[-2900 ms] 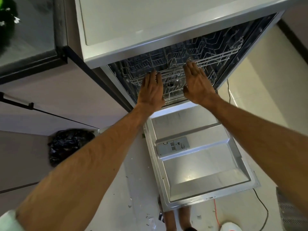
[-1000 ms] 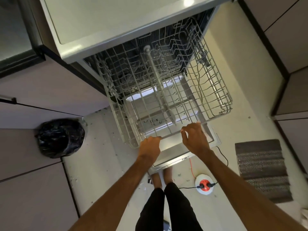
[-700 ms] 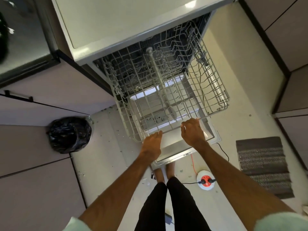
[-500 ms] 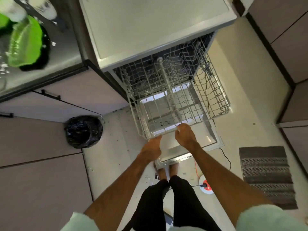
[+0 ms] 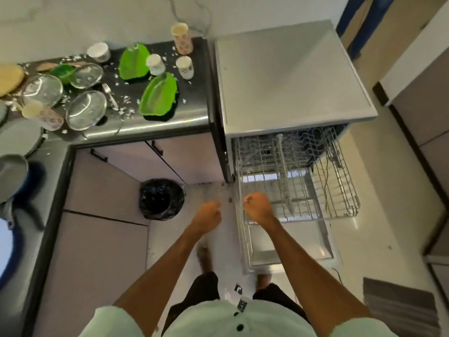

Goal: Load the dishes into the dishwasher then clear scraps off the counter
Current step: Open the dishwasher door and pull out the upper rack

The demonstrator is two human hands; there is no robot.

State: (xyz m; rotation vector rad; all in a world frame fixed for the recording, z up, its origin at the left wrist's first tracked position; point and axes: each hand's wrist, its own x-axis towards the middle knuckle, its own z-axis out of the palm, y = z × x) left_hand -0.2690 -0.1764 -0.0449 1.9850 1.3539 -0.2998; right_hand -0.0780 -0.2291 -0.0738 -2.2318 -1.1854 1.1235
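Observation:
The dishwasher [image 5: 291, 76] stands open with its door [image 5: 291, 242] folded flat. Its wire rack [image 5: 323, 190] is pulled out over the door and holds nothing. My left hand [image 5: 209, 212] hangs loosely curled over the floor, left of the rack, and holds nothing. My right hand [image 5: 257, 206], also loosely curled, hovers at the rack's front left corner. On the dark counter [image 5: 194, 103] lie two green leaf-shaped plates [image 5: 159, 96], glass plates [image 5: 86, 109], several cups [image 5: 185, 66], a fork [image 5: 109, 93] and white scraps [image 5: 124, 99].
A bin lined with a black bag [image 5: 161, 199] sits on the floor by the cabinets. Grey plates [image 5: 17, 137] are stacked at the counter's left end. A striped mat [image 5: 398, 305] lies at bottom right. My feet stand in front of the door.
Both hands pulled the rack out over the door, then let go of its front edge and moved left. My view turned left, bringing the counter's dishes into sight.

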